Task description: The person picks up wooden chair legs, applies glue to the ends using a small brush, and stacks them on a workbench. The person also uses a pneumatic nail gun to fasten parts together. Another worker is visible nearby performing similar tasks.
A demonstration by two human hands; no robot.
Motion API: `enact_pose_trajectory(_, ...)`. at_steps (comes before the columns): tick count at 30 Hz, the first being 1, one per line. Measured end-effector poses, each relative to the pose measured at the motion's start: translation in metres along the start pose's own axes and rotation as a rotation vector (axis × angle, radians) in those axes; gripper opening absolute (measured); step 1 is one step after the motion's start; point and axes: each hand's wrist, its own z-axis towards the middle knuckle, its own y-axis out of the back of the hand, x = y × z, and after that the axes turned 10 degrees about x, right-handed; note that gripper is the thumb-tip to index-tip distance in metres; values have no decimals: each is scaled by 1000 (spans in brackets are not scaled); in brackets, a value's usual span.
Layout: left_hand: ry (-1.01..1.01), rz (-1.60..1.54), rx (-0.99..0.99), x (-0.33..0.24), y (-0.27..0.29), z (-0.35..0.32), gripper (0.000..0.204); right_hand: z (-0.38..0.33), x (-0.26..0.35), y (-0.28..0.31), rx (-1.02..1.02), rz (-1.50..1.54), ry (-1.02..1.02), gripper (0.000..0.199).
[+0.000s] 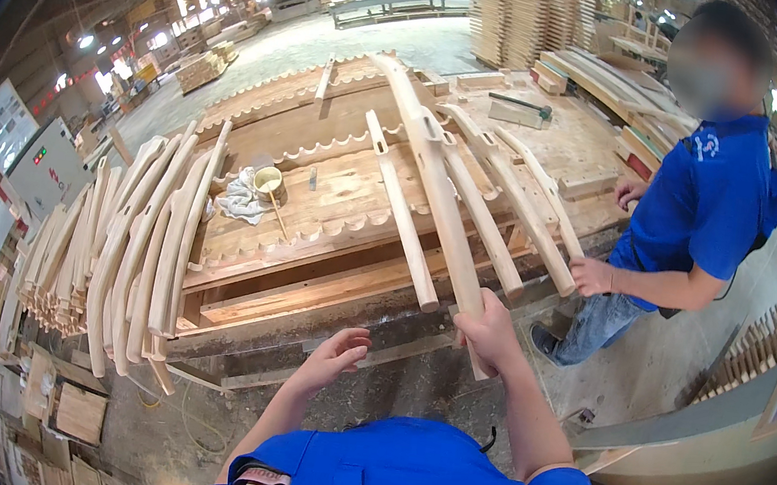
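My right hand (490,334) is wrapped round the near end of a long, curved wooden leg (432,165) with a slot cut in it; its far end reaches over the workbench. My left hand (335,360) hovers in front of the bench edge, fingers loosely bent and apart, holding nothing. Left of the held leg lies a straighter slotted wooden piece (400,207). To its right rest more slotted legs (520,200), with a co-worker's hand (591,276) at the near end of one.
A workbench (254,153) carries scalloped wooden rails, a small bucket (268,178) with a stick, and a white cloth (245,198). Many curved legs (152,233) are stacked at its left end. A co-worker (719,196) in blue stands right. A brush-like tool (519,110) lies farther back.
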Motion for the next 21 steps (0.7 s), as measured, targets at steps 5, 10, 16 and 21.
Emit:
enact_pose_trajectory(5,63,-196,-27,-10,-5,41,60,1,5,1,-36,87,54,30)
enact_pose_trajectory(10,9,-472,-62,-37,-22,120,69,-11,0,3,2,140,138,30)
enact_pose_trajectory(16,-267,-557,-264,-61,-38,184,37,-38,4,21,-46,82,190,32)
enact_pose_trajectory(21,-316,-561,-175,-65,-51,181,37,-49,0,34,-98,59,194,36)
